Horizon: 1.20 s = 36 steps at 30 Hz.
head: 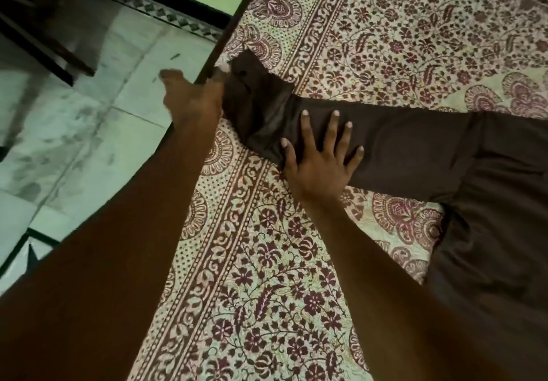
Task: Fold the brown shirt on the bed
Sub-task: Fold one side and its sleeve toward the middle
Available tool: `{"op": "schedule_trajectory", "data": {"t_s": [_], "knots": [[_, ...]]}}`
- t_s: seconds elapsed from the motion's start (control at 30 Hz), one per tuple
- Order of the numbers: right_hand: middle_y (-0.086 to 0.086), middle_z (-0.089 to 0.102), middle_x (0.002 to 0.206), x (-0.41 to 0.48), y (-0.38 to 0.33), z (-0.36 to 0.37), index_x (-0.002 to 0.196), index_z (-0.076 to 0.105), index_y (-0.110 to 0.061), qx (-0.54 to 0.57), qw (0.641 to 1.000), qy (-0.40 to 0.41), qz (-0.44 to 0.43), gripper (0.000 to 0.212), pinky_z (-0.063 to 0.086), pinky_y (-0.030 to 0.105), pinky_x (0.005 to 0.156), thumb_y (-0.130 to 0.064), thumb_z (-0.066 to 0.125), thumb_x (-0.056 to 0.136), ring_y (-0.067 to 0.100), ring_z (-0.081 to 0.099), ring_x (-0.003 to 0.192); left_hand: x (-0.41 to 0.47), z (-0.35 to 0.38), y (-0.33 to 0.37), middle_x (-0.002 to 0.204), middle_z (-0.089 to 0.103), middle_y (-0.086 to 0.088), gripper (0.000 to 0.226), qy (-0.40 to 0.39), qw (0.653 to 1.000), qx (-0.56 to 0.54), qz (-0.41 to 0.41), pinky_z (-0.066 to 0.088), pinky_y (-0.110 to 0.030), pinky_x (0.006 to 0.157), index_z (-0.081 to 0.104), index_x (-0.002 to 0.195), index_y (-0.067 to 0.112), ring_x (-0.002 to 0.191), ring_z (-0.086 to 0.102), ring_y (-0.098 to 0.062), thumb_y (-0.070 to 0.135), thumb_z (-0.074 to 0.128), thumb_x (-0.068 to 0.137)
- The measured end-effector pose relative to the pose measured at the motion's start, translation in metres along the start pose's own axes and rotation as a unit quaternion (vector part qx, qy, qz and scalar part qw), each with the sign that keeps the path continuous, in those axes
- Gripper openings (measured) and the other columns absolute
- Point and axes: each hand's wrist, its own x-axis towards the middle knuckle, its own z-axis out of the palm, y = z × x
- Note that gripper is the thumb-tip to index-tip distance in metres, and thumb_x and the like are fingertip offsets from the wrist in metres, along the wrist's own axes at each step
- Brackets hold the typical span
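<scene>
A: Where is the brown shirt point(444, 155)?

B: Spread on the bed's floral bedsheet point(267, 262). One sleeve point(385, 143) stretches out toward the bed's left edge, and the cuff point(255, 105) ends right by that edge. The body of the shirt lies toward the right side of the bed and runs out of view.

A: What is the right hand point(318, 164) doing?

B: It lies flat on the sleeve just behind the cuff, palm down, fingers spread wide. It grips nothing.

A: And the left hand point(192, 99)?

B: It is at the bed's left edge, on the end of the cuff. It is blurred. The fingers seem curled over the cuff's end, but I cannot tell whether they actually pinch the cloth.

A: Anything beyond the bed?

B: A pale tiled floor point(89, 143) on the left, with dark chair legs point(44, 51) standing on it near the top corner.
</scene>
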Motion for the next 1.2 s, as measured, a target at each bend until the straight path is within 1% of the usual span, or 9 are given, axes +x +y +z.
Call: {"op": "schedule_trajectory", "data": {"t_s": [0.1, 0.23, 0.4, 0.57, 0.67, 0.77, 0.97, 1.13, 1.2], "knots": [[0.003, -0.004, 0.176, -0.001, 0.001, -0.001, 0.163, 0.011, -0.050, -0.006, 1.000, -0.009, 0.003, 0.067, 0.000, 0.068, 0.124, -0.075, 0.020, 0.101, 0.033, -0.008, 0.161, 0.002, 0.002, 0.014, 0.138, 0.059, -0.009, 0.058, 0.010, 0.998, 0.052, 0.044, 0.042, -0.014, 0.083, 0.055, 0.135, 0.014, 0.118, 0.063, -0.020, 0.031, 0.083, 0.087], [0.003, -0.002, 0.176, 0.000, -0.002, -0.005, 0.163, 0.012, -0.049, 0.002, 1.000, -0.005, 0.016, 0.068, 0.002, 0.068, 0.124, -0.077, 0.021, 0.101, 0.032, -0.004, 0.162, -0.008, -0.026, 0.004, 0.115, 0.073, -0.004, 0.032, 0.113, 0.989, 0.028, 0.088, 0.045, -0.013, 0.080, 0.068, 0.125, 0.010, 0.098, 0.066, -0.012, 0.016, 0.070, 0.094], [0.018, -0.007, 0.174, -0.001, -0.049, 0.008, 0.167, 0.004, -0.031, 0.015, 0.998, -0.016, 0.063, 0.085, -0.003, 0.073, 0.121, -0.079, 0.018, 0.098, 0.045, -0.011, 0.158, -0.018, -0.059, -0.045, 0.117, 0.071, -0.016, 0.035, 0.157, 0.986, -0.003, 0.058, 0.044, -0.015, 0.080, 0.068, 0.120, 0.000, 0.104, 0.068, -0.025, 0.007, 0.063, 0.086], [0.009, 0.005, 0.176, -0.006, -0.062, 0.007, 0.167, 0.014, -0.028, 0.006, 0.974, -0.019, -0.225, 0.072, 0.007, 0.065, 0.126, -0.064, 0.022, 0.105, 0.029, 0.001, 0.162, -0.010, -0.062, -0.053, 0.105, 0.062, -0.013, 0.031, 0.138, 0.989, -0.048, -0.009, 0.045, -0.018, 0.072, 0.056, 0.117, 0.010, 0.093, 0.065, -0.027, 0.008, 0.064, 0.086], [0.009, 0.004, 0.176, -0.011, -0.042, 0.004, 0.167, 0.009, -0.026, 0.030, 0.997, 0.025, -0.071, 0.072, 0.009, 0.059, 0.128, -0.062, 0.022, 0.107, 0.031, 0.001, 0.162, -0.008, -0.061, -0.048, 0.096, 0.064, -0.007, 0.026, 0.128, 0.989, -0.075, -0.025, 0.054, -0.033, 0.075, 0.050, 0.104, 0.022, 0.089, 0.068, -0.030, 0.015, 0.065, 0.083], [0.022, 0.003, 0.173, -0.009, -0.044, 0.009, 0.167, 0.010, -0.021, -0.004, 0.998, 0.025, 0.061, 0.083, 0.008, 0.068, 0.125, -0.072, 0.018, 0.102, 0.045, -0.001, 0.159, -0.004, -0.061, -0.046, 0.105, 0.071, -0.006, 0.016, 0.104, 0.993, -0.046, -0.013, 0.060, -0.037, 0.088, 0.063, 0.094, 0.023, 0.094, 0.070, -0.023, 0.018, 0.073, 0.084], [0.015, 0.002, 0.175, -0.005, -0.071, 0.014, 0.167, 0.012, -0.021, -0.029, 0.966, -0.031, -0.256, 0.081, 0.006, 0.065, 0.126, -0.070, 0.019, 0.103, 0.035, -0.003, 0.162, 0.007, -0.061, -0.055, 0.091, 0.078, 0.000, 0.008, 0.074, 0.996, -0.005, 0.045, 0.059, -0.035, 0.099, 0.081, 0.089, 0.018, 0.092, 0.074, -0.015, 0.012, 0.080, 0.084], [0.010, 0.003, 0.175, -0.003, -0.056, 0.003, 0.167, 0.012, -0.017, 0.019, 0.996, -0.001, -0.090, 0.086, 0.007, 0.064, 0.127, -0.071, 0.020, 0.101, 0.034, -0.005, 0.161, -0.009, -0.060, -0.041, 0.107, 0.078, -0.002, 0.023, 0.082, 0.993, -0.066, 0.051, 0.058, -0.033, 0.101, 0.079, 0.103, 0.016, 0.105, 0.073, -0.016, 0.008, 0.082, 0.082], [0.010, 0.005, 0.175, -0.004, -0.058, 0.005, 0.167, 0.013, -0.015, 0.007, 0.988, -0.030, -0.154, 0.093, 0.004, 0.062, 0.127, -0.077, 0.020, 0.098, 0.032, -0.004, 0.162, -0.023, -0.059, -0.029, 0.110, 0.076, -0.002, 0.038, 0.053, 0.987, -0.112, 0.101, 0.062, -0.034, 0.094, 0.071, 0.111, 0.015, 0.105, 0.073, -0.012, 0.003, 0.083, 0.077]]}}
